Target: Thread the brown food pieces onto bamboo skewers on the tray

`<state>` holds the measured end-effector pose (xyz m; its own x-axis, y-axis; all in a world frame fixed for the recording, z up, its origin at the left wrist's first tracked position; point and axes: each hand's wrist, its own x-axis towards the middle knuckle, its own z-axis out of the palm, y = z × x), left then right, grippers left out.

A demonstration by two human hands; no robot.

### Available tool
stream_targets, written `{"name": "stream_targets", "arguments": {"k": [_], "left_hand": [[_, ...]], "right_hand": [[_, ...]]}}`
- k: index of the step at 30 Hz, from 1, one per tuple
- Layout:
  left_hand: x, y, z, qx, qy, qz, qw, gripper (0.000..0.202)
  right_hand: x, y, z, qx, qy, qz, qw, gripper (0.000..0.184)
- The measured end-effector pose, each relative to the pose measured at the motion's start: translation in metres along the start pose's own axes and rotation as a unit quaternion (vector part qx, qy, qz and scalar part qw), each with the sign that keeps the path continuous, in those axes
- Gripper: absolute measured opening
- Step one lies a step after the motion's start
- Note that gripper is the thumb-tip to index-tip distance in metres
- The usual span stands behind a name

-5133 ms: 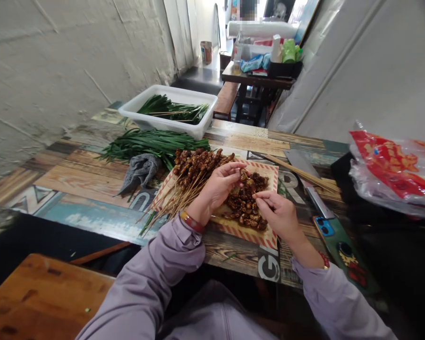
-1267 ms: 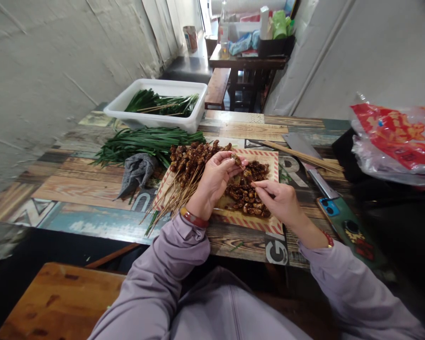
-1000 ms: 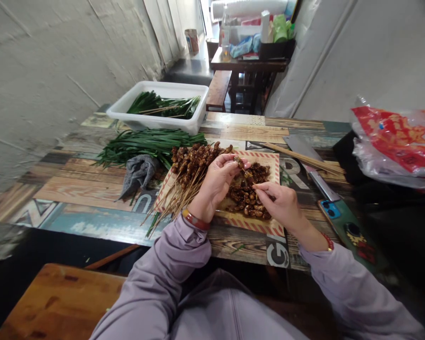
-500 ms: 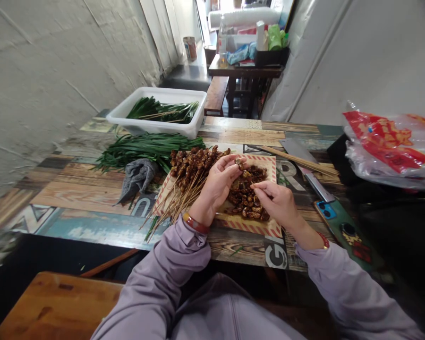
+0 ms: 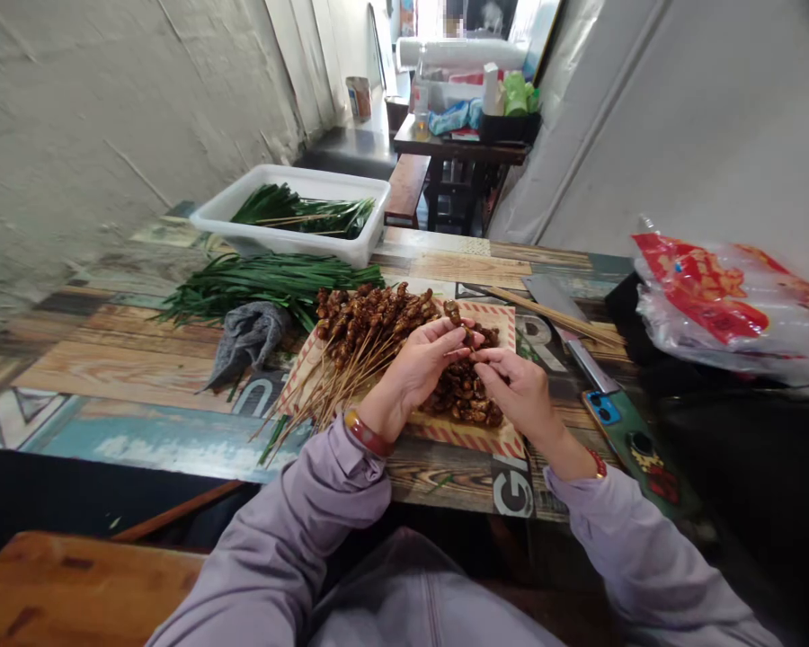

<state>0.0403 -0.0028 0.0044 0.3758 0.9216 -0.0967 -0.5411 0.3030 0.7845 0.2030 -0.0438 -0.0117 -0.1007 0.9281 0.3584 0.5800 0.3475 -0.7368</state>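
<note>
My left hand [image 5: 423, 363] is closed on a thin bamboo skewer with brown glazed pieces [image 5: 456, 315] threaded near its tip. My right hand [image 5: 516, 388] pinches something small right beside the left fingers, over a loose heap of brown glazed pieces [image 5: 464, 401]. The heap lies on a red-and-white striped paper tray [image 5: 473, 433]. A pile of filled skewers [image 5: 364, 322] rests on the tray's left side, their sticks pointing toward me.
Loose green chives [image 5: 262, 279] and a grey cloth [image 5: 246, 331] lie left of the tray. A white tub [image 5: 295, 214] with chives stands behind. Bare skewers [image 5: 553, 314], a cleaver [image 5: 566, 328], a phone [image 5: 630, 442] and a plastic bag [image 5: 728, 301] sit to the right.
My two hands have drawn together, the right fingers now meeting the left at the skewer. The view has shifted slightly; the tray and piles stay where they were.
</note>
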Motion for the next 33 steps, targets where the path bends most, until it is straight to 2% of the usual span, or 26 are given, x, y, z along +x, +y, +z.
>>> {"name": "stream_targets", "arguments": {"k": [5,8,22,27,30,33], "left_hand": [[0.003,0.006,-0.006,-0.018,0.058,0.034,0.998,0.029],[0.004,0.006,-0.007,-0.026,0.074,0.042,0.996,0.029],[0.001,-0.007,0.002,-0.059,0.059,0.038,0.996,0.027],[0.001,-0.003,0.001,-0.020,0.044,0.023,0.999,0.032],[0.004,0.005,-0.006,-0.018,0.078,0.028,0.996,0.035],[0.007,0.011,-0.012,-0.025,0.103,0.060,0.993,0.032]], "right_hand": [[-0.003,0.003,0.001,-0.015,0.001,-0.020,1.000,0.022],[-0.004,0.005,0.002,-0.025,0.009,-0.029,0.999,0.021],[-0.005,0.003,0.005,-0.038,0.043,-0.054,0.997,0.019],[-0.005,0.003,0.003,-0.037,0.049,-0.056,0.997,0.019],[-0.007,0.005,0.003,-0.034,0.048,-0.067,0.996,0.019],[-0.008,0.006,0.003,-0.035,0.041,-0.077,0.996,0.019]]}}
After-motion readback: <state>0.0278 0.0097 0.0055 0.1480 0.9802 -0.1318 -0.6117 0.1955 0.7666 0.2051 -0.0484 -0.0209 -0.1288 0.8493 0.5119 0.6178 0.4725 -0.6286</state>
